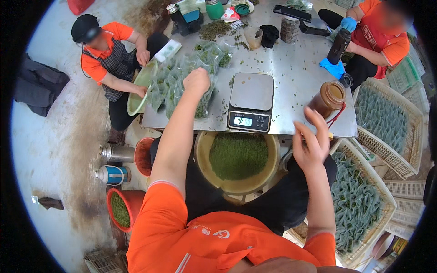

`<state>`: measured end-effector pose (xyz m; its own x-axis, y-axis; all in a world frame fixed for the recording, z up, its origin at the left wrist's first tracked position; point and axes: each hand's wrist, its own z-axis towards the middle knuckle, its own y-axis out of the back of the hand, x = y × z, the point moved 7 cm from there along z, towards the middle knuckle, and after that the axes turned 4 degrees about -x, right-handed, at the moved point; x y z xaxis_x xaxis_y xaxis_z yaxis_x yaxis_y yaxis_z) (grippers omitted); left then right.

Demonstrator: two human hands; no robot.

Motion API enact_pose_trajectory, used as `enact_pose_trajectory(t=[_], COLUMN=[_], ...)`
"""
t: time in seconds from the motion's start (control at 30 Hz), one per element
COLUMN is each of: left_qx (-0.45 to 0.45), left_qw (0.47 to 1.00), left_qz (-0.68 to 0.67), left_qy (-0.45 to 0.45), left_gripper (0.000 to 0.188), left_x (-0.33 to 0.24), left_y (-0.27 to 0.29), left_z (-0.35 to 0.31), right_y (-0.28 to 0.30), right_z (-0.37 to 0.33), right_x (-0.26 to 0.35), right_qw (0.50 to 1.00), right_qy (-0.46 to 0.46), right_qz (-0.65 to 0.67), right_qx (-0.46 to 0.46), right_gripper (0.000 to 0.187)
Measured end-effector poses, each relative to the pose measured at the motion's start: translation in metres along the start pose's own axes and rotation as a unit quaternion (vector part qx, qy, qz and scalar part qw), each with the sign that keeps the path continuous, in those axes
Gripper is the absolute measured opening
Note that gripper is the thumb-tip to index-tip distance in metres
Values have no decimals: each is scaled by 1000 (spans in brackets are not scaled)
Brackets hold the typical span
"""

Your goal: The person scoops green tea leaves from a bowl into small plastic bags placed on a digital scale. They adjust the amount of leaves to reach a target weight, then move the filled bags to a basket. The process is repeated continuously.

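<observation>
My left hand (197, 82) is closed in a fist over a pile of clear plastic bags (175, 86) filled with green leaves, on the left of the metal table. Whatever its fingers hold is hidden. My right hand (312, 143) hangs by the table's front edge, fingers apart and nothing visible in it. Just beyond it stands an open brown jar (327, 99) with a red cord. Between my hands a digital scale (251, 102) rests on the table, its plate bare. Under the table edge, in front of my lap, is a wide tub (202, 170) of green leaves.
Crates (382, 200) of filled bags stand at the right. Red buckets (138, 204) and flasks (117, 153) are on the floor at left. One person (109, 59) holds a green basin (136, 102); another (378, 34) handles a black bottle (339, 45). Loose leaves dot the metal table (291, 82).
</observation>
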<state>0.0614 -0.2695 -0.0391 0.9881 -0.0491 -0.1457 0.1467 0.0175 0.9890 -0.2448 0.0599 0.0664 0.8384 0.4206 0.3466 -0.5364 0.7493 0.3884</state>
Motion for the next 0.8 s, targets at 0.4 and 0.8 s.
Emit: enact_pose_trajectory(t=[0.4, 0.8], left_qx=[-65, 84], left_qw=[889, 900], left_qz=[-210, -419], left_qy=[-403, -87], left_gripper=[33, 32], left_x=[-94, -15], left_y=[34, -61], left_z=[-136, -278], right_y=[-136, -128], right_z=[-29, -21], right_x=[-78, -83], right_qw=[990, 990], right_qy=[-128, -128], right_qz=[55, 55], right_qx=[30, 14], right_gripper=[19, 19])
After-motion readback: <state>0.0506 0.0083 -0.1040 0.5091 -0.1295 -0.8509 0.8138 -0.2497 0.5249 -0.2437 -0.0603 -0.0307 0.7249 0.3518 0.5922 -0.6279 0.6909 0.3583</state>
